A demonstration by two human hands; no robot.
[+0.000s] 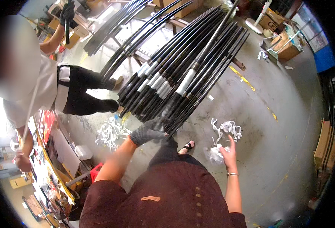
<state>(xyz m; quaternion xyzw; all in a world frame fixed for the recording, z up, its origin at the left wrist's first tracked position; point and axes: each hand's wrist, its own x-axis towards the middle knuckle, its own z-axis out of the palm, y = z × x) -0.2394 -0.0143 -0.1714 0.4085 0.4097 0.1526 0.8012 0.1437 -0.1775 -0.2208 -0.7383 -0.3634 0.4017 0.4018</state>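
Observation:
My left hand [149, 132], in a dark grey knit glove, is closed around the near end of a long black pole [201, 57]. That pole lies over a bundle of similar black poles [167, 72] and has a white wrapped section [185, 82] partway along. My right hand [230, 155], bare with a bracelet at the wrist, is held out to the right over the floor. A crumpled wad of white strips [214, 154] is pinched in its fingers, slightly blurred. More white strips [230, 128] lie on the floor just beyond it.
On the left stands another person [19, 76], whose gloved hand [67, 14] grips a dark rod. A rack [137, 57] supports the poles. Another heap of white strips [112, 133] lies left of my glove. Boxes [287, 45] stand far right, and a cluttered bench [49, 167] runs along the left.

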